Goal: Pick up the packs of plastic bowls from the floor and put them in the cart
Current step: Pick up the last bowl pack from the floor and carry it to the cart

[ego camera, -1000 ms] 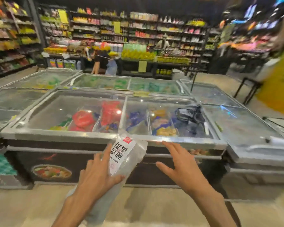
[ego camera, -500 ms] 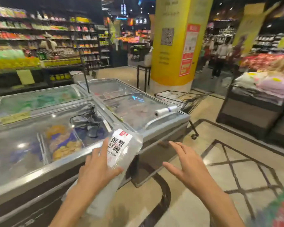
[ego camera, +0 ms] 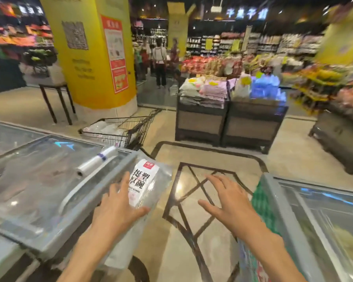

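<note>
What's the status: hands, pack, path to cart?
Left hand gripping bowl pack. Right hand open, empty. Cart ahead beyond freezer; floor between clear.

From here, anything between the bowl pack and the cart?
Partly. The pack of bowls is in the left hand; the cart stands ahead-left, behind the corner of the freezer. Going around on the open floor looks clear.
</note>
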Tool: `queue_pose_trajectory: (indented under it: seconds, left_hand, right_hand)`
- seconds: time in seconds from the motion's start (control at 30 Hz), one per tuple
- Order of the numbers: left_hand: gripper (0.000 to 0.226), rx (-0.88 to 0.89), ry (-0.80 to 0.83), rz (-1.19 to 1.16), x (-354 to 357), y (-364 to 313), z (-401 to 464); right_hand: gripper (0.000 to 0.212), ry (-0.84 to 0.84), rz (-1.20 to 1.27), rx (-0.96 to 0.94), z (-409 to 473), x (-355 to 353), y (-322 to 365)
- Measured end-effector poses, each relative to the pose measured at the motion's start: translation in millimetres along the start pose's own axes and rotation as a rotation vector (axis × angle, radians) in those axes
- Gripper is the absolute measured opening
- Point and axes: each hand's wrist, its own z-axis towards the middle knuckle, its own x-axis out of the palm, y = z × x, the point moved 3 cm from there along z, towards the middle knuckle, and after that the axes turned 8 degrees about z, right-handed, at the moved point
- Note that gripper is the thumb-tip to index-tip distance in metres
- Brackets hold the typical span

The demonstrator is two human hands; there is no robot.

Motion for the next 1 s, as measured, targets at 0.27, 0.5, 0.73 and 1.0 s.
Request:
queue_pose_trajectory:
  seconds: [0.27,0.5,0.73,1.0]
  left_hand:
    - [0.124,0.153,0.063,-0.015,19,-125,205]
    - [0.126,0.241,0.096,-0.023,61,-202,381]
    - [0.129,0.180,0.092,0.004,95,-281,572]
    - [0.129,0.091,0.049,-0.090,97,-333,779]
  right_hand:
    - [0.076,-0.063,-0.041,0.168,158,-31,-101]
    - [0.075,-0.105,-0.043,0.207,311,-23,-204]
    - [0.079,-0.089,0.029,0.218,515,-23,-314]
    - [0.081,0.013,0.023,0.114,751,-37,-367]
